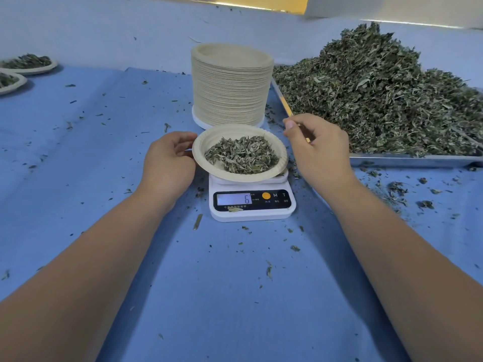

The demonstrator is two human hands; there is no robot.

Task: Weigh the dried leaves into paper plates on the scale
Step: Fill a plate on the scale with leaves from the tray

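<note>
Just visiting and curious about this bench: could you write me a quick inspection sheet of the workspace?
Surface: blue cloth over the table, strewn with leaf crumbs.
Job's things: paper plate of dried leaves on the white scale, display reading 6; plate stack behind it; leaf heap on a metal tray at right.
Clutter: two filled plates at far left.
Grips: left hand holds the paper plate's rim; right hand pinches a thin stick.
Cables: nothing seen.
Surroundings: pale wall behind.
</note>
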